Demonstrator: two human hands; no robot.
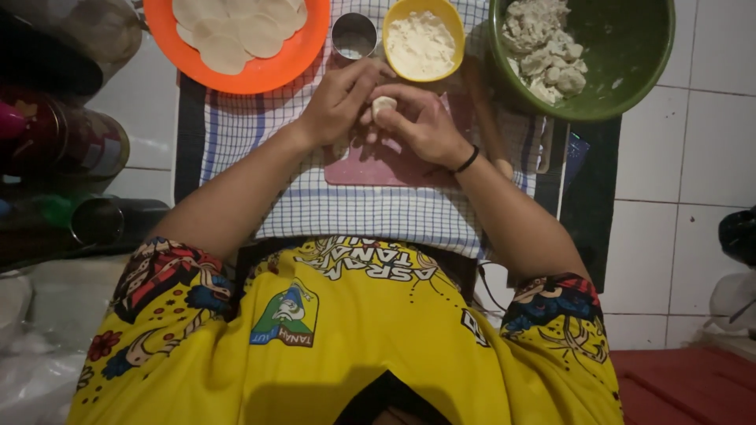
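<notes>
While pinched between hands [386, 110], dough ball [383, 103] sits above pink board [370, 169].

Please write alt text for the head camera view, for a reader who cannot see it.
Both hands, left hand and right hand, pinch a small dough piece above a pink board on a checked cloth. Beyond sit an orange plate of dough rounds, a yellow flour bowl and a green bowl.

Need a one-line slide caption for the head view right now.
Both hands, left and right, pinch a dough ball above a pink board, near flour and discs.
</notes>
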